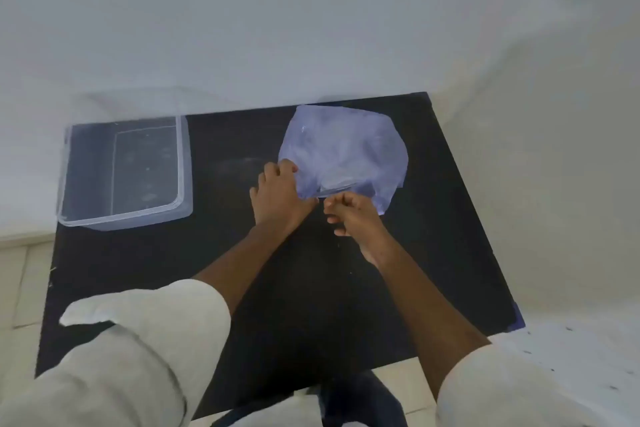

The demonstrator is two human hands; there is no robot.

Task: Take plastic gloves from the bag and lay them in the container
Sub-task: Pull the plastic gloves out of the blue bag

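Translucent bluish bag (343,152), crumpled, both hands pinching opening.

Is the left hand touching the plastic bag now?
Touching. In the head view the left hand grips the near edge of the bluish plastic bag.

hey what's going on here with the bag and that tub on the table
A person stands over a black table, working at the near edge of a translucent bluish plastic bag. The left hand grips the bag's edge; the right hand pinches it beside the left, apparently opening it. The clear rectangular plastic container sits apart, further left, with no gloves visible inside yet.
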